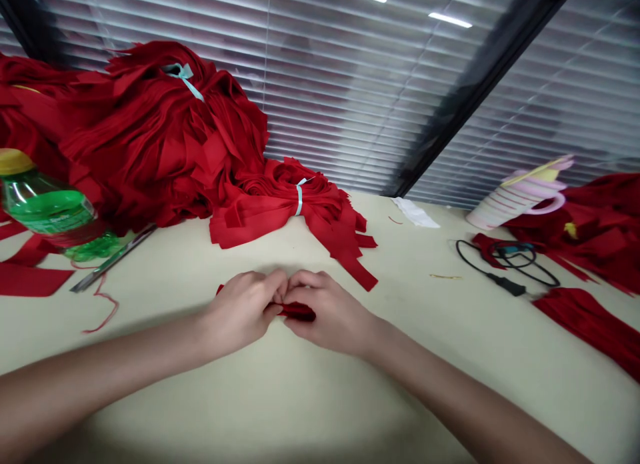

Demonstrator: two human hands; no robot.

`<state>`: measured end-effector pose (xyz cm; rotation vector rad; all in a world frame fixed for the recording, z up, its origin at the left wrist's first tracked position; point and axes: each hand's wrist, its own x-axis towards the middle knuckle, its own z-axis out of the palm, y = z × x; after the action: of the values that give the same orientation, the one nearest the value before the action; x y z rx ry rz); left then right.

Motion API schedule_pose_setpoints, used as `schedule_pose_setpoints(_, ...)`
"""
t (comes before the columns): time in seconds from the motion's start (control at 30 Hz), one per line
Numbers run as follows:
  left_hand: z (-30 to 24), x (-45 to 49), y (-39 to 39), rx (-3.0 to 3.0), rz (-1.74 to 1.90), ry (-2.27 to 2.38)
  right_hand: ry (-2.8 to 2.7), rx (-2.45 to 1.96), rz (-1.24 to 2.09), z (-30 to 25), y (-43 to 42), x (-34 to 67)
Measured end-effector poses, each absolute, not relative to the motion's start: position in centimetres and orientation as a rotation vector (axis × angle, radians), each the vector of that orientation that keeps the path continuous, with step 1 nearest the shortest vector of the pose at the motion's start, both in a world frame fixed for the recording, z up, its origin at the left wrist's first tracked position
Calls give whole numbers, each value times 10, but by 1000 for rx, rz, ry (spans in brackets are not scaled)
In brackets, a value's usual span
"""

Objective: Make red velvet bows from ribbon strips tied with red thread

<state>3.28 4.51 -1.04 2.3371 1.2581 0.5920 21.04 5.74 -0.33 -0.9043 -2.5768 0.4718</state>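
Observation:
My left hand (243, 312) and my right hand (327, 312) meet at the middle of the cream table (320, 384). Fingertips of both pinch a small piece of red cloth (299, 311). Most of that cloth is hidden by my fingers, and one corner pokes out left of my left hand. A bundle of red fabric strips (295, 207) tied with a pale blue band lies just beyond my hands, its loose ends trailing toward them.
A large heap of red strips (160, 137) rises at the back left, with a green plastic bottle (50, 207) and a metal ruler (114, 259) in front. To the right lie a black cable (507, 267), red cloth (593, 324), and a stack of pale plastic cups (517, 201). Window blinds (340, 97) stand behind the table.

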Motion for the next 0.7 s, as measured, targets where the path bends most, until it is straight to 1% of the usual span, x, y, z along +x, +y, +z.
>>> schedule_pose_setpoints(0.1,-7,33,48,2292,593,1242,-2575,-808,202,-12,51,213)
schedule_pose_setpoints(0.17,-5,32,51,2261,587,1218,-2605,-739,79,-14,49,215)
schedule_pose_setpoints(0.33,-3,29,60,2208,572,1183,-2648,-652,-91,-15,45,215)
schedule_pose_setpoints(0.5,-5,28,59,2239,584,1163,-2636,-621,-339,-21,38,210)
schedule_pose_setpoints(0.57,-5,28,58,2266,591,1138,-2631,-658,-375,-24,36,208)
schedule_pose_setpoints(0.7,-8,24,61,2307,601,1086,-2612,-806,-321,-32,36,207)
